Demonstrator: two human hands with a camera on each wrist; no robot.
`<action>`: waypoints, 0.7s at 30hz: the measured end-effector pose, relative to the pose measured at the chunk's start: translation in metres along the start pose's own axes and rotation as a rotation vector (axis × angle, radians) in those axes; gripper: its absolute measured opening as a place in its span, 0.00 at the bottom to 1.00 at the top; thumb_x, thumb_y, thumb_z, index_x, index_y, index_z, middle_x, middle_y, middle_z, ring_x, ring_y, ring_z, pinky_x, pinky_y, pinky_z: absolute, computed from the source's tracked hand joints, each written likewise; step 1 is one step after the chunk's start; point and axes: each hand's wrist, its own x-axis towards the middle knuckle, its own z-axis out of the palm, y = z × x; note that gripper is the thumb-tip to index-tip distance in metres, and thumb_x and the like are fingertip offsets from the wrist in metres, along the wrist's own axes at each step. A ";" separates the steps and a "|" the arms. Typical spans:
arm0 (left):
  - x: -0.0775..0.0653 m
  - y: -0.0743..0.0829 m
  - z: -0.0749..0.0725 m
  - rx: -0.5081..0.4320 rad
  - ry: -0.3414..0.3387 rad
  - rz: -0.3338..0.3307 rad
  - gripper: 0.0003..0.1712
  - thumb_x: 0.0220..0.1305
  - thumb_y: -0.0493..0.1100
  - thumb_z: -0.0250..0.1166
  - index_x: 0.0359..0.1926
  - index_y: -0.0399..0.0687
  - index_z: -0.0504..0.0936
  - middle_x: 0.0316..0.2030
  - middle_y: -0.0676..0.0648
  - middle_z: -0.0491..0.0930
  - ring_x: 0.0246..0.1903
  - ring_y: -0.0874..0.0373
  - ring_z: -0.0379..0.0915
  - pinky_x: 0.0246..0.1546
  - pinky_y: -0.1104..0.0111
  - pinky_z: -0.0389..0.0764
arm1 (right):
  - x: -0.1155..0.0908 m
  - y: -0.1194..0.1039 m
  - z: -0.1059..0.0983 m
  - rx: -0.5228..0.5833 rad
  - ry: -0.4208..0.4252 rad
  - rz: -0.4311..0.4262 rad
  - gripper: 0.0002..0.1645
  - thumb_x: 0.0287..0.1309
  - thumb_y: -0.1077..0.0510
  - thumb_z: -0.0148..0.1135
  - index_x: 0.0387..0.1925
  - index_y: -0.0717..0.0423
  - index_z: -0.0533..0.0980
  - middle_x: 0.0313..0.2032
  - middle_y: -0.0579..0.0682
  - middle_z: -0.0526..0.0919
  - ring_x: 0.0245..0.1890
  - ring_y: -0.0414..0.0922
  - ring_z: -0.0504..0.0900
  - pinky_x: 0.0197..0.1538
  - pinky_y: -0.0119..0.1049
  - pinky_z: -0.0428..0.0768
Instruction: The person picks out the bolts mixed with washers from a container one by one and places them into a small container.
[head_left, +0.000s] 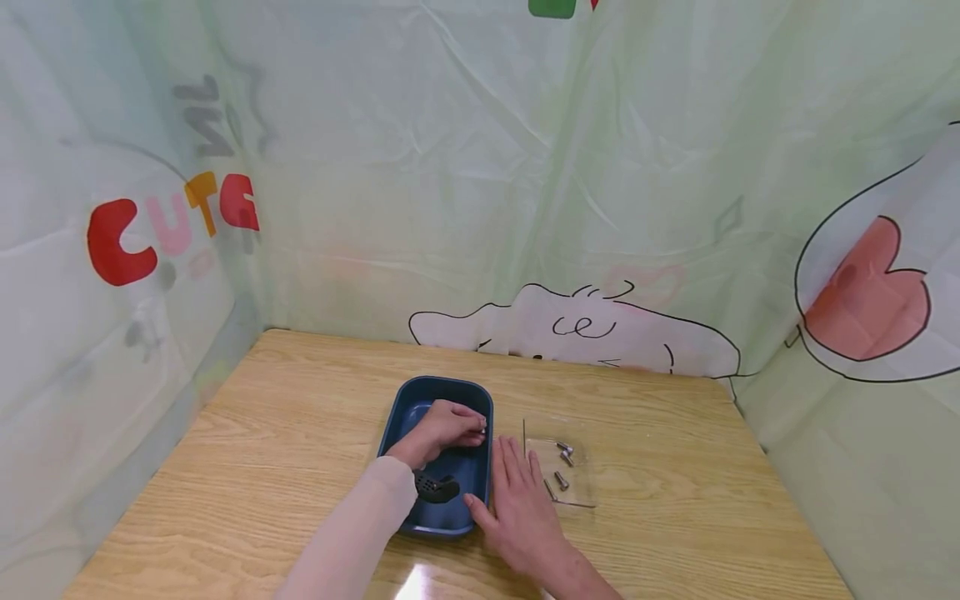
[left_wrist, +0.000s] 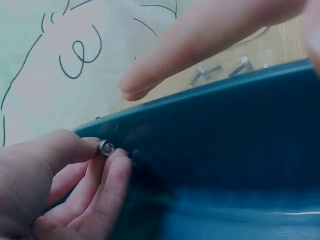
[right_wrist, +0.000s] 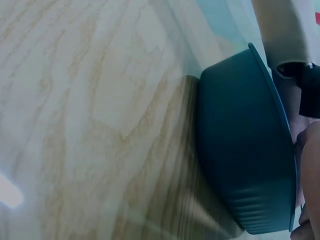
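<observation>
Bolt, small silver metal one with a round socketed head, sits pinched between the left hand's thumb and fingers, so basically at that hand's 3 o'clock in the head view. It's inside the deep dark-blue rounded rectangular bin, up around the bin's 2 o'clock, near the side wall. Left wrist cam has the head end poking out between the fingertips. Right hand isn't gripping anything: fingers out straight, lying at the bin's 4 o'clock with the thumb at the rim. More loose silver bolts lie on a clear squarish tray at the bin's 3 o'clock, on the light wood-grain table.
</observation>
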 end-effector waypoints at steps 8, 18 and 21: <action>-0.004 0.011 0.000 -0.048 -0.023 0.014 0.13 0.66 0.39 0.66 0.48 0.35 0.84 0.37 0.42 0.87 0.33 0.60 0.86 0.42 0.68 0.88 | 0.000 0.013 -0.004 -0.021 0.078 0.011 0.51 0.67 0.33 0.51 0.74 0.67 0.54 0.76 0.63 0.54 0.78 0.58 0.50 0.78 0.61 0.49; -0.004 0.024 0.004 -0.093 -0.066 0.029 0.17 0.66 0.39 0.66 0.52 0.33 0.82 0.42 0.38 0.87 0.35 0.58 0.86 0.44 0.67 0.88 | -0.001 0.025 -0.010 -0.049 0.110 0.018 0.51 0.67 0.35 0.52 0.73 0.69 0.54 0.76 0.65 0.54 0.77 0.60 0.50 0.78 0.62 0.49; -0.004 0.026 0.008 -0.114 -0.088 0.044 0.17 0.66 0.38 0.66 0.52 0.32 0.82 0.41 0.38 0.87 0.36 0.58 0.86 0.45 0.66 0.88 | -0.001 0.028 -0.012 -0.057 0.119 0.018 0.51 0.67 0.35 0.52 0.73 0.70 0.54 0.75 0.66 0.54 0.77 0.60 0.50 0.77 0.62 0.49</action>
